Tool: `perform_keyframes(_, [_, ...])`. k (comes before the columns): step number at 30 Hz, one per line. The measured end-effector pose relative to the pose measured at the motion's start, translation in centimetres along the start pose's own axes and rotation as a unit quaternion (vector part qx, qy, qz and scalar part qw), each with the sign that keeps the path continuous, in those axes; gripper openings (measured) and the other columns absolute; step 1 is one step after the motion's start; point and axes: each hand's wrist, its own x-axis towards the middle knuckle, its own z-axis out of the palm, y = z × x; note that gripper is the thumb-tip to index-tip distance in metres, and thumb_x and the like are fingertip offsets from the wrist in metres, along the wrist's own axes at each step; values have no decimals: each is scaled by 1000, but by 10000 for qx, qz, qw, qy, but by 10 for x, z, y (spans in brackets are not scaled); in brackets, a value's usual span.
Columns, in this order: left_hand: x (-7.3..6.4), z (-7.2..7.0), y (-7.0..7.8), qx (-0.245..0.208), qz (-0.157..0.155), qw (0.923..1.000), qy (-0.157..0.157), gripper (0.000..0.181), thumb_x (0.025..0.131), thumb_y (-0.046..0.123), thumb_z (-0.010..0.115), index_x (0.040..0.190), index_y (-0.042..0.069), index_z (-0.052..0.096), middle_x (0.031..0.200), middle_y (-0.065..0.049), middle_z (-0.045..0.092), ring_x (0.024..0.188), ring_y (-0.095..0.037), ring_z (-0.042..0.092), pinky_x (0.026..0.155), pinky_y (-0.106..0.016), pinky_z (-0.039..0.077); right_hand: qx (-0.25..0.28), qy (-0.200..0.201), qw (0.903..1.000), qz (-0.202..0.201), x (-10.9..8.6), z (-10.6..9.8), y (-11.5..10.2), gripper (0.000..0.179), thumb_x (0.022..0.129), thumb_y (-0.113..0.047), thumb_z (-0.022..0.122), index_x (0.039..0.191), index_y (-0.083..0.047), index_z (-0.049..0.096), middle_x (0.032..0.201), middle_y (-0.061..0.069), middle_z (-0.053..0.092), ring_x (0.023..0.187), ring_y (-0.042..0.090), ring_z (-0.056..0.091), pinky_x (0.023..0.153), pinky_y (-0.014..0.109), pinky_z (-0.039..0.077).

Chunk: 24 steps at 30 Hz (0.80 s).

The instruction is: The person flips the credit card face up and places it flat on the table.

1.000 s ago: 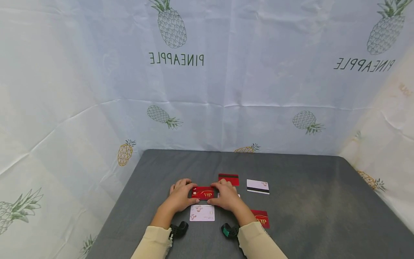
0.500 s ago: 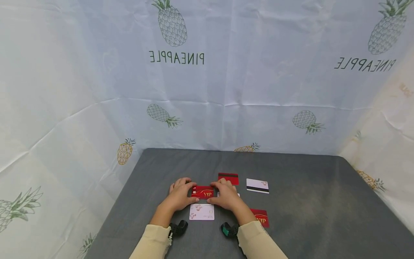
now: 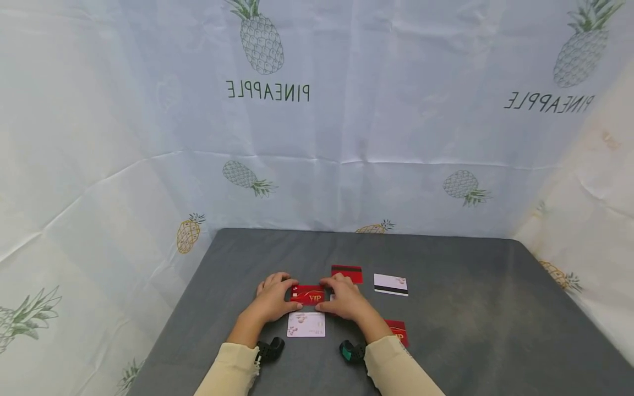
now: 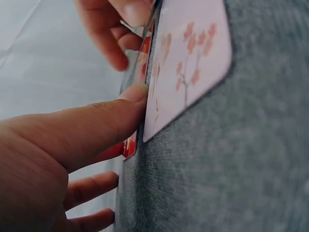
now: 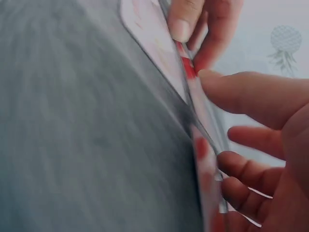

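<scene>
Both hands meet at a red VIP card [image 3: 307, 295] lying on the grey table, near the middle of the head view. My left hand [image 3: 269, 301] grips its left end between thumb and forefinger, across the long edges. At the right end, my right hand [image 3: 348, 300] grips it the same way. Just nearer than it lies a white card [image 3: 306, 324] with pink flowers, also large in the left wrist view. Under the right hand a pale card [image 3: 332, 297] is mostly hidden. In the right wrist view the red card [image 5: 187, 67] shows nearly edge-on.
A red card with a black stripe [image 3: 346, 273] lies beyond the right hand. Further right is a white striped card [image 3: 391, 284]. Another red VIP card [image 3: 398, 331] is partly covered by the right forearm. A pineapple-print curtain [image 3: 406, 121] hangs behind the table [image 3: 460, 297].
The head view has shifted slightly. Both hands keep their places at the ends of the red VIP card, and the other cards lie as before.
</scene>
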Motion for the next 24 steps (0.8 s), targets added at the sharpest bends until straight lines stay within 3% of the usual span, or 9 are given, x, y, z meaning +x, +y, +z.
perform_keyframes(5, [2, -2, 1, -13, -64, 10000, 15, 56, 80, 36, 80, 128, 14, 64, 137, -12, 51, 131, -35, 40, 107, -67, 26, 224, 205, 9995, 39, 0, -20, 16, 57, 80, -29, 80, 132, -13, 61, 120, 7, 57, 116, 27, 48, 98, 52, 46])
perform_keyframes(10, [10, -7, 9, -17, 68, 9999, 123, 53, 81, 34, 80, 127, 12, 64, 136, -10, 54, 132, -33, 41, 107, -70, 24, -216, 476, 9983, 268, 6, -44, 40, 54, 80, -26, 81, 130, -14, 63, 121, 9, 57, 117, 30, 48, 96, 51, 47])
perform_keyframes(16, [25, -9, 22, -86, 316, 9995, 36, 55, 83, 35, 77, 131, 13, 61, 139, -10, 53, 136, -34, 39, 109, -70, 22, -593, 304, 9971, 367, 12, -59, 62, 59, 78, -28, 82, 131, -9, 62, 124, 14, 56, 116, 31, 48, 99, 51, 46])
perform_keyframes(24, [50, 1, 38, -117, 721, 9973, -121, 59, 86, 36, 74, 137, 12, 57, 143, -10, 51, 137, -33, 39, 111, -63, 28, -873, 33, 9949, 495, 18, -65, 73, 61, 78, -30, 82, 132, -8, 62, 123, 15, 55, 113, 31, 48, 97, 51, 46])
